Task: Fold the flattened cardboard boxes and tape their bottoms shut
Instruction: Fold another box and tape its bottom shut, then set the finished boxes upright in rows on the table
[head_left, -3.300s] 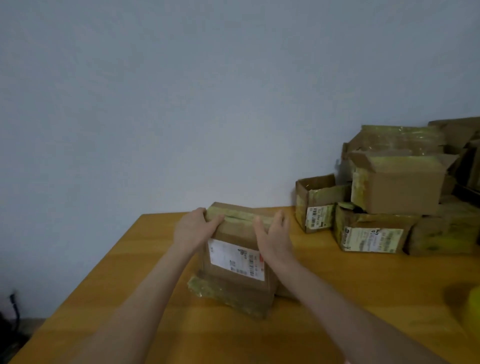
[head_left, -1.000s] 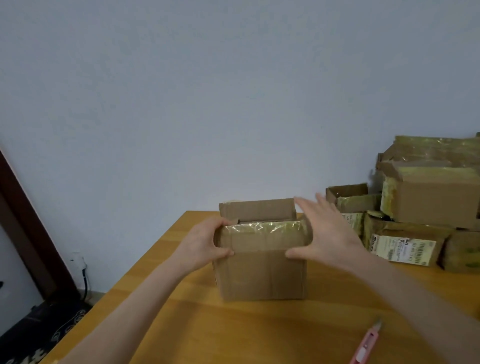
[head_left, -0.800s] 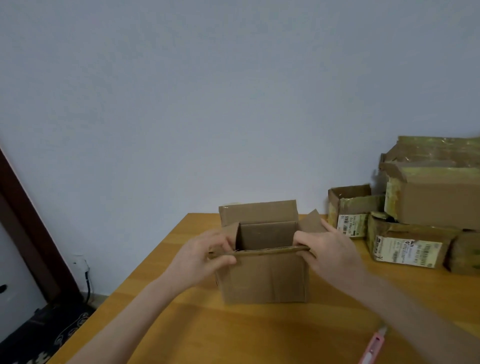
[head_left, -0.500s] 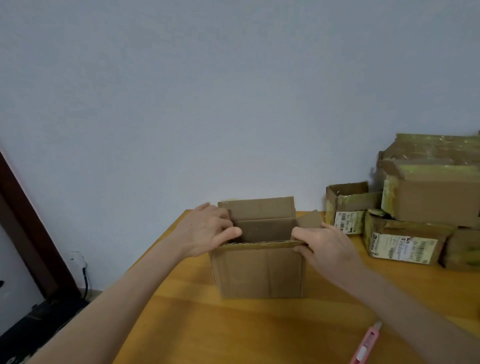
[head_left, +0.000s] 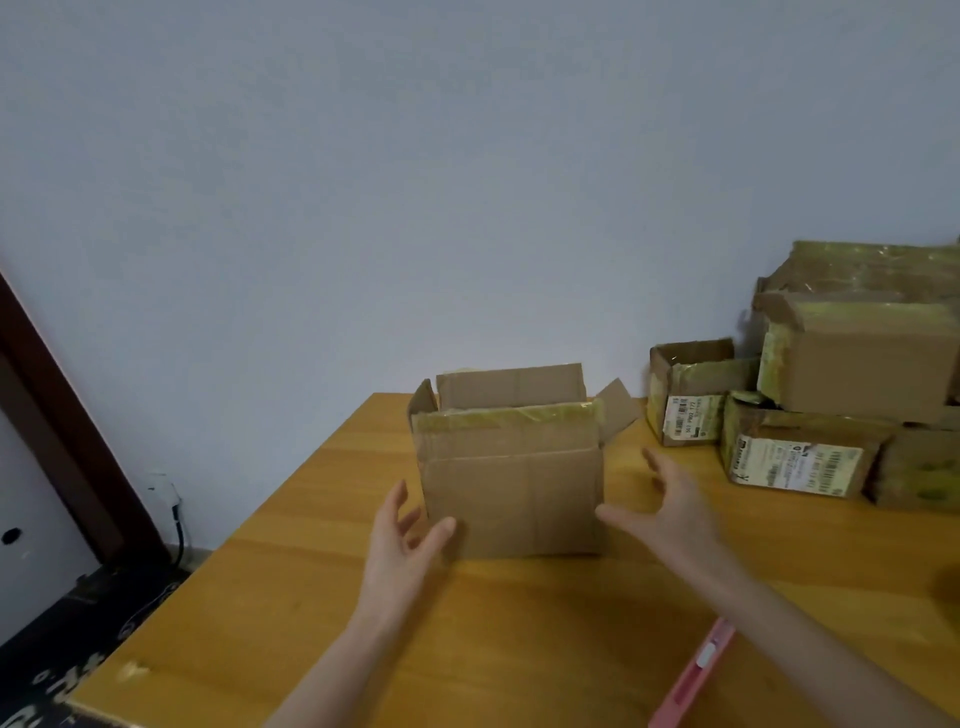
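Head view, centre frame: our left hand (head_left: 402, 540) and right hand (head_left: 670, 512) flank the brown cardboard box (head_left: 511, 499), spread, gripping nothing. We advise seizing both sides evenly.

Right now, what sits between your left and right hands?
In the head view, the open cardboard box stands on the table between the left hand and right hand, both open.

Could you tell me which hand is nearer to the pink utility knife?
Right: the right hand hovers just beyond the knife, while the left hand is farther left, at the box.
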